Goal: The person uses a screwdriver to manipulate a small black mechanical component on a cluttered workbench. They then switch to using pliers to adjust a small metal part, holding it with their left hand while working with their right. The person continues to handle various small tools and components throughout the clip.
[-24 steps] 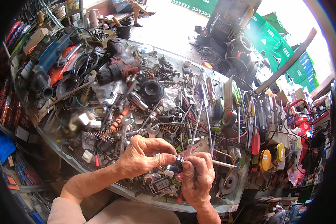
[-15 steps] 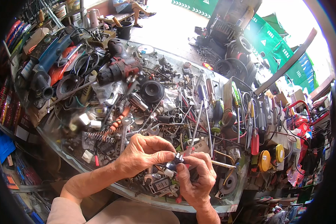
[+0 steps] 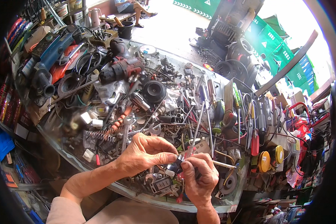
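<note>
Thumb and forefinger of the left hand (image 3: 140, 154) were pinched together on one side of a small dark part (image 3: 179, 161), and the right hand (image 3: 202, 175) gripped its other side between thumb and bent fingers. Both grips were closed on it, so its exact shape was hard to tell. The part was held up above the near side of a crowded table (image 3: 178, 62). Beyond the left hand lay a wrench (image 3: 154, 129) and a coil spring (image 3: 105, 137); a white block (image 3: 88, 155) was near the left forearm. Farther back, a red and black drill (image 3: 122, 70) lay to the left of a black round disc (image 3: 154, 91). Well right of the hands hung a red-handled screwdriver (image 3: 255, 143).
</note>
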A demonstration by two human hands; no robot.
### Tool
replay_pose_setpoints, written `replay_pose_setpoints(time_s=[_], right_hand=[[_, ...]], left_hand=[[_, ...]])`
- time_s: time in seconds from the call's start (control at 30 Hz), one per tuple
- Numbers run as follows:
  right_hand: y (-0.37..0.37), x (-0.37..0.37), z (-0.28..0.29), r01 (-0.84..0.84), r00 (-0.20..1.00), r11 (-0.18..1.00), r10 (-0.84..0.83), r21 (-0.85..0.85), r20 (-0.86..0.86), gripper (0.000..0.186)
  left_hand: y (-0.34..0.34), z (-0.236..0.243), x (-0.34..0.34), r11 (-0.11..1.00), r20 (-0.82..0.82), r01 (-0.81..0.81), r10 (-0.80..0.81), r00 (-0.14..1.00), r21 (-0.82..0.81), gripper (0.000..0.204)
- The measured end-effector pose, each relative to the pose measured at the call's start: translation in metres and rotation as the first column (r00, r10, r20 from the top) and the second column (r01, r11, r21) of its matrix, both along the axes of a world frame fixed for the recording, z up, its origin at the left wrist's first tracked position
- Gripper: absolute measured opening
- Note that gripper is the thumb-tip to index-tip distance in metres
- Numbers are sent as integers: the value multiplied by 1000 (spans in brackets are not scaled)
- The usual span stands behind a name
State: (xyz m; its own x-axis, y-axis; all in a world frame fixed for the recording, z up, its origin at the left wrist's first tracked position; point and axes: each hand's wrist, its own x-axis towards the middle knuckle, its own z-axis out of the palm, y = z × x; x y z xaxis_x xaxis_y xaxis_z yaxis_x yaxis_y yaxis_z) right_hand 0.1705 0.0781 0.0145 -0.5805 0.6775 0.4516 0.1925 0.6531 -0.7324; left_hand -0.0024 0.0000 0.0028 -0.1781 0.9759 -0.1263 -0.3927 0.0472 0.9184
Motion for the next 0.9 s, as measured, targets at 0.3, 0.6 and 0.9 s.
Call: replay_pose_setpoints(time_s=[0.3, 0.6, 0.9], right_hand=[[-4, -2, -5, 43, 997, 998, -40, 40, -71, 14], [-4, 1, -5, 26, 999, 1000, -27, -14, -42, 14], [0, -2, 1, 86, 994, 995, -82, 51, -75, 12]], left_hand=[[0, -1, 0, 999, 69, 39, -37, 997, -26, 19], [0, -1, 3, 996, 103, 93, -90, 991, -18, 22], [0, -1, 1, 1000, 124, -14, 14, 992, -3, 20]])
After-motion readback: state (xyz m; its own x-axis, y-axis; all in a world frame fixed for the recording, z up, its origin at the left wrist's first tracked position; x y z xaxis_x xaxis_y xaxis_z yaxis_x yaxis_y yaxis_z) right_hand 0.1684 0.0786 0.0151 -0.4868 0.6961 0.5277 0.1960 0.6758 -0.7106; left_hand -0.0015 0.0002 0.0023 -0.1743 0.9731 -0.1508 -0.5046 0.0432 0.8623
